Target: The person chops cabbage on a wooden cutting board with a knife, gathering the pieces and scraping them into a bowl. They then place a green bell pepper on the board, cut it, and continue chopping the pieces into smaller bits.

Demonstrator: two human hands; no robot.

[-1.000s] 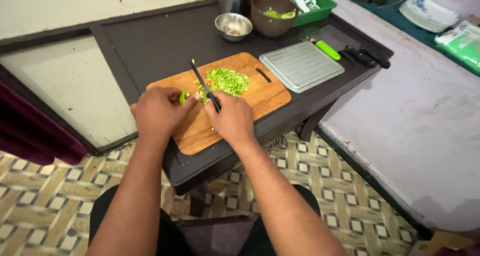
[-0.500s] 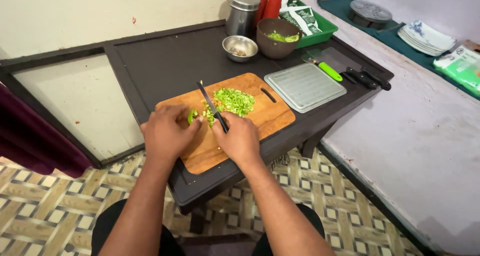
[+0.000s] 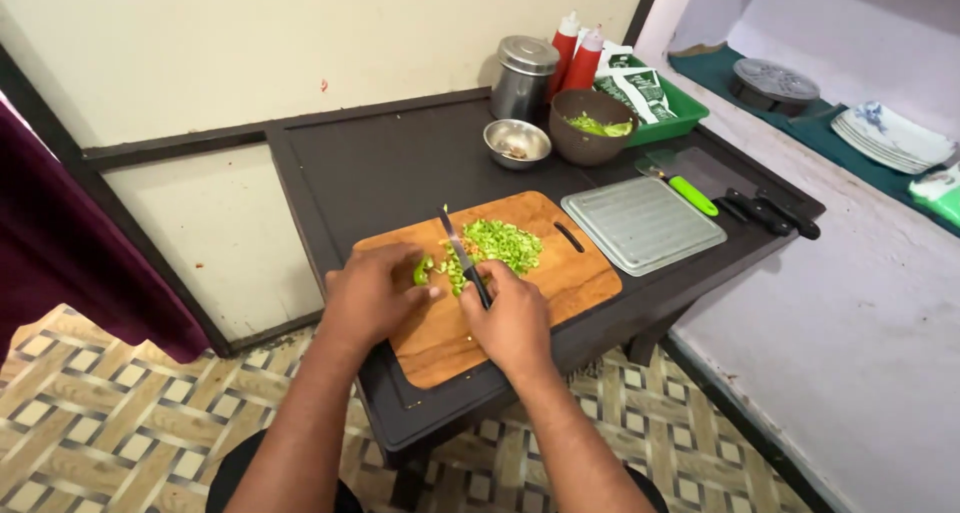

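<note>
A wooden cutting board [image 3: 560, 283] lies on a low dark table [image 3: 380, 173]. A pile of chopped green vegetable [image 3: 500, 243] sits on the board's middle. My left hand [image 3: 375, 298] presses a small uncut green piece [image 3: 423, 270] down on the board with its fingertips. My right hand [image 3: 510, 318] grips the dark handle of a knife [image 3: 455, 241], whose blade points away from me and stands just right of the green piece, beside the chopped pile.
Behind the board stand a small steel bowl [image 3: 517, 142], a brown bowl with greens [image 3: 593, 126], a steel canister [image 3: 523, 77], two red squeeze bottles [image 3: 577, 53] and a green tray [image 3: 672, 108]. A grey ridged tray [image 3: 642, 224], a green-handled tool [image 3: 692, 195] and black-handled knives [image 3: 772, 213] lie right.
The camera view has shifted, so the table sits lower and more of the wall shows. Both hands stay on the board, the knife still by the green piece.
</note>
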